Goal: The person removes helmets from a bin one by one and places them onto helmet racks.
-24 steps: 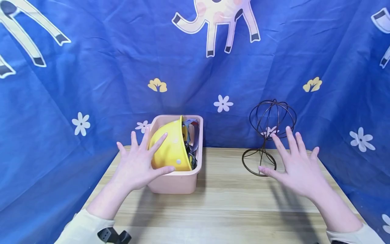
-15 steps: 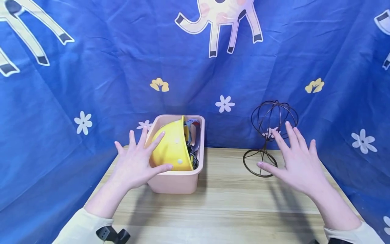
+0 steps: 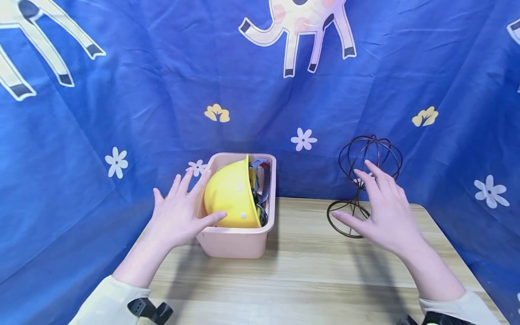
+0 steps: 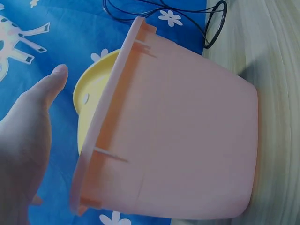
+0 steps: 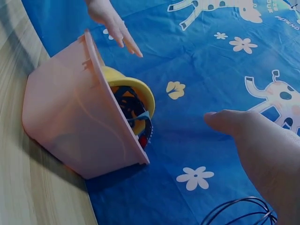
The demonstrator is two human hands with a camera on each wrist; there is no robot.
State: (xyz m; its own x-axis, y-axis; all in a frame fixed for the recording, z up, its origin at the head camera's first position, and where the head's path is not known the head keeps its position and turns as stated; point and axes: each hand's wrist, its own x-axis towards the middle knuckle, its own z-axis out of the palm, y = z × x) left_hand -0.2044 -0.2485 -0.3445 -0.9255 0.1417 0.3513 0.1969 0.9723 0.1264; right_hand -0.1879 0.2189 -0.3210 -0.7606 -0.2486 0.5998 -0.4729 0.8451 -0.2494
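On my feeds I count one left grip [image 3: 174,216], one right grip [image 3: 387,219], one pink bin [image 3: 236,244], one yellow helmet [image 3: 228,194], one wire stand [image 3: 357,193], one bench [image 3: 308,266] and one blue curtain [image 3: 260,99]; the bin's other contents [image 3: 265,180] overlap too much to count.

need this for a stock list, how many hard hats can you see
1: a yellow hard hat, on its side in the pink bin. Another could be hidden lower in the bin.
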